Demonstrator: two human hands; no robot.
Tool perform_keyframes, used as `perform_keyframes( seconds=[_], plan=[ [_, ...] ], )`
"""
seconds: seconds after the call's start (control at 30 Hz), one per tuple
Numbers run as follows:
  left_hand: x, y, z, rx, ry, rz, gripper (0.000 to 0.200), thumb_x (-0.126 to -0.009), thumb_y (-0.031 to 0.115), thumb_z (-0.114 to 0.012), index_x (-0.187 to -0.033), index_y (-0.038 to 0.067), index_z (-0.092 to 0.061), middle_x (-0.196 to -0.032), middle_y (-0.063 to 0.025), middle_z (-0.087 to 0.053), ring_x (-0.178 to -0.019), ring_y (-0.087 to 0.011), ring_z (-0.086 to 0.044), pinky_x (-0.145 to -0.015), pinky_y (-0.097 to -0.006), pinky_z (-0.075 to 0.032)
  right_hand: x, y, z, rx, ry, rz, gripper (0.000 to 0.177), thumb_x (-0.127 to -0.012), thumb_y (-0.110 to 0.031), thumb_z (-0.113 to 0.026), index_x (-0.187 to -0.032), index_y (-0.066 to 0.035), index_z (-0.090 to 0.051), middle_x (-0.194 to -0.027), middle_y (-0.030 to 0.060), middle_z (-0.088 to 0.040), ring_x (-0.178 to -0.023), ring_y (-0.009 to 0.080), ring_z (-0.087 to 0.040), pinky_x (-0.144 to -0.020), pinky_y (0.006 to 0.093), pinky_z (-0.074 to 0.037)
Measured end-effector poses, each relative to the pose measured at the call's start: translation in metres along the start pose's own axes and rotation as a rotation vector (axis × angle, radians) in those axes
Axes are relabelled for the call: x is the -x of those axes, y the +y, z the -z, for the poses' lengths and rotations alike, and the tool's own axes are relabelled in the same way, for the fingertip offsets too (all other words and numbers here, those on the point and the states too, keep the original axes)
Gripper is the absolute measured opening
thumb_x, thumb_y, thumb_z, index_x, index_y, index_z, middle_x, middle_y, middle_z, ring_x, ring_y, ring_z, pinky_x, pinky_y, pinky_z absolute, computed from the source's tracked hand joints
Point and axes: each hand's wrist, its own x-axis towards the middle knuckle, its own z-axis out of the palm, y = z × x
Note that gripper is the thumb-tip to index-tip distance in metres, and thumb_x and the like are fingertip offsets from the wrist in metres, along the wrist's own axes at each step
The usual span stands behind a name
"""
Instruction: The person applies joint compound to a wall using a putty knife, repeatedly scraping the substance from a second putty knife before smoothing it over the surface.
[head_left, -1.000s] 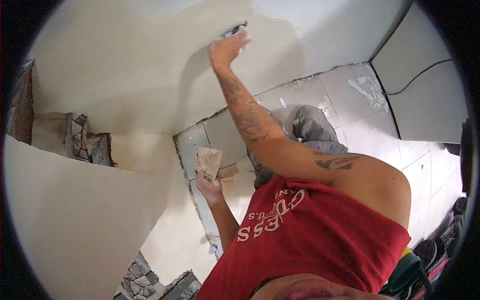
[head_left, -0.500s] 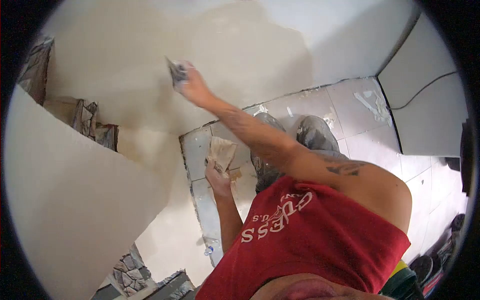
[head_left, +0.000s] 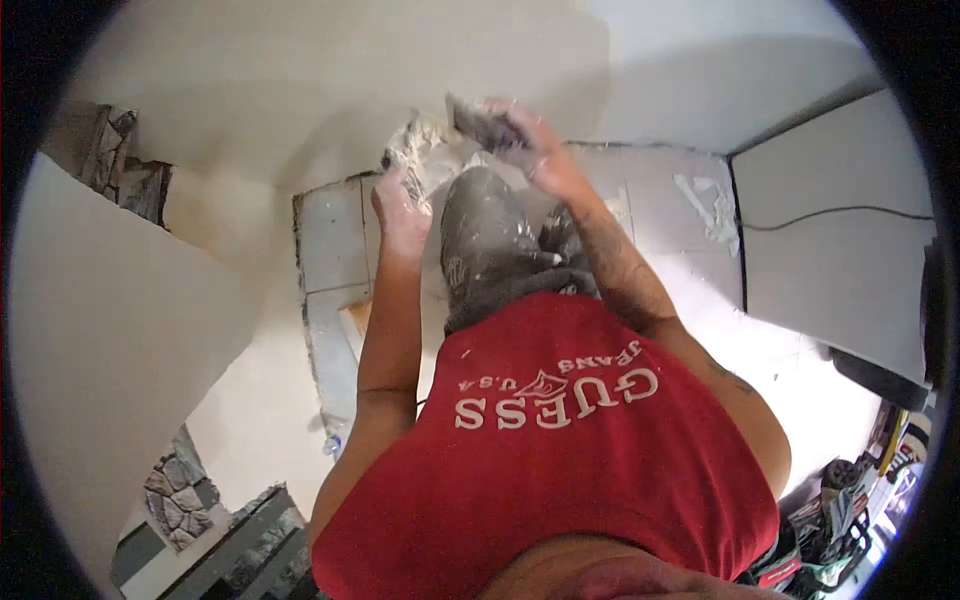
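Note:
My left hand (head_left: 402, 212) is closed around a flat putty knife (head_left: 425, 150) thickly coated with pale, wet plaster. Fingers of my right hand (head_left: 530, 150) wrap a second putty knife (head_left: 478, 125), dark and smeared, slightly blurred by motion. The two blades face each other at close range, above my plaster-spattered knees. Behind them rises the wall (head_left: 330, 60), its damp beige coat ending at a paler patch on the right.
Grey floor tiles (head_left: 330, 240) meet the wall along a rough edge. Scraps of plaster (head_left: 712, 210) lie near a white panel (head_left: 830, 260) crossed by a dark cable (head_left: 830, 212). Stone-patterned cladding (head_left: 180, 500) shows lower left; tools and clutter (head_left: 840, 510) sit lower right.
My right hand has come off the wall, moving right toward my left hand. The left hand has risen with its plaster-covered putty knife, and the view has shifted.

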Motion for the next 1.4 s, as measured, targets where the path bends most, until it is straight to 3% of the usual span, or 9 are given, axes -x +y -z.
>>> perform_keyframes(
  seconds=[0.1, 0.2, 0.47, 0.57, 0.73, 0.8, 0.87, 1.07, 1.4],
  plan=[
    [0.002, 0.003, -0.013, -0.62, -0.153, -0.388, 0.036, -0.081, 0.013, -0.041, -0.111, -0.006, -0.045, -0.107, -0.0175, -0.054, -0.097, -0.0306, -0.055, -0.084, -0.039, -0.046, 0.012, 0.023, 0.004, 0.762, -0.089, 0.138, 0.05, -0.076, 0.009, -0.044, -0.123, -0.007, -0.039, -0.122, 0.0125, -0.042, -0.119, 0.0259, -0.037, -0.097, 0.0358, -0.033],
    [-0.005, 0.005, -0.022, 0.421, 0.108, 0.296, 0.035, -0.081, 0.014, -0.041, -0.109, -0.006, -0.046, -0.107, -0.0177, -0.054, -0.097, -0.0305, -0.055, -0.085, -0.0408, -0.045, 0.019, 0.057, 0.032, 0.415, -0.182, -0.077, 0.051, -0.073, 0.011, -0.045, -0.121, -0.007, -0.041, -0.125, 0.0144, -0.04, -0.114, 0.0296, -0.042, -0.096, 0.0395, -0.036],
    [-0.012, -0.004, -0.044, 0.408, 0.098, 0.301, 0.037, -0.082, 0.017, -0.04, -0.114, -0.003, -0.043, -0.107, -0.0155, -0.054, -0.097, -0.0282, -0.055, -0.084, -0.0403, -0.045, -0.003, 0.051, 0.138, -1.318, 0.48, -0.102, 0.048, -0.064, 0.011, -0.051, -0.111, 0.0, -0.046, -0.105, 0.0141, -0.055, -0.09, 0.023, -0.057, -0.086, 0.0366, -0.044],
    [-0.015, -0.006, -0.043, 0.477, 0.052, 0.28, 0.035, -0.081, 0.013, -0.039, -0.111, -0.003, -0.045, -0.107, -0.0156, -0.054, -0.095, -0.0283, -0.055, -0.081, -0.0388, -0.045, -0.007, 0.037, 0.163, -1.265, 0.517, -0.242, 0.043, -0.067, 0.01, -0.05, -0.109, 0.003, -0.046, -0.104, 0.0136, -0.056, -0.089, 0.0235, -0.057, -0.087, 0.0373, -0.043],
    [-0.032, -0.021, -0.003, -1.1, -0.232, -0.397, 0.025, -0.082, 0.01, -0.039, -0.095, -0.004, -0.054, -0.096, -0.0121, -0.059, -0.086, -0.0226, -0.057, -0.072, -0.0335, -0.045, -0.002, -0.022, 0.115, 0.393, 0.2, 0.052, 0.043, -0.075, 0.006, -0.046, -0.117, -0.001, -0.044, -0.115, 0.0154, -0.051, -0.104, 0.0291, -0.05, -0.092, 0.0394, -0.038],
    [-0.044, -0.033, -0.034, -0.413, 0.049, 0.048, 0.025, -0.084, 0.011, -0.042, -0.1, -0.003, -0.054, -0.097, -0.0109, -0.058, -0.086, -0.021, -0.058, -0.072, -0.0345, -0.048, 0.005, -0.012, 0.103, 0.843, 0.043, 0.068, 0.046, -0.076, 0.002, -0.048, -0.121, -0.005, -0.042, -0.118, 0.0157, -0.048, -0.108, 0.0323, -0.046, -0.092, 0.04, -0.037],
    [-0.058, -0.041, -0.056, 0.172, 0.163, 0.192, 0.023, -0.079, 0.004, -0.047, -0.098, -0.007, -0.055, -0.092, -0.0121, -0.059, -0.082, -0.0226, -0.06, -0.071, -0.0345, -0.05, 0.005, -0.031, 0.091, 0.795, -0.092, 0.011, 0.051, -0.072, 0.006, -0.046, -0.121, -0.008, -0.043, -0.118, 0.0152, -0.047, -0.108, 0.0332, -0.044, -0.09, 0.0402, -0.038],
    [-0.038, -0.054, -0.065, 0.162, -0.015, 0.176, 0.033, -0.087, 0.017, -0.045, -0.11, -0.006, -0.048, -0.105, -0.0152, -0.055, -0.09, -0.0249, -0.057, -0.078, -0.0357, -0.048, 0.019, -0.028, 0.071, 0.932, -0.165, 0.008, 0.064, -0.063, 0.01, -0.044, -0.122, -0.013, -0.043, -0.115, 0.0138, -0.048, -0.103, 0.0327, -0.047, -0.085, 0.039, -0.042],
    [-0.053, -0.078, -0.064, 0.082, 0.317, 0.184, 0.019, -0.082, 0.009, -0.054, -0.093, -0.006, -0.055, -0.084, -0.0078, -0.057, -0.072, -0.0162, -0.056, -0.063, -0.0296, -0.047, 0.046, 0.013, 0.089, 0.567, -0.524, 0.038, 0.059, -0.065, 0.002, -0.051, -0.123, -0.007, -0.042, -0.113, 0.0125, -0.052, -0.103, 0.0283, -0.051, -0.081, 0.0354, -0.045]
  ],
)
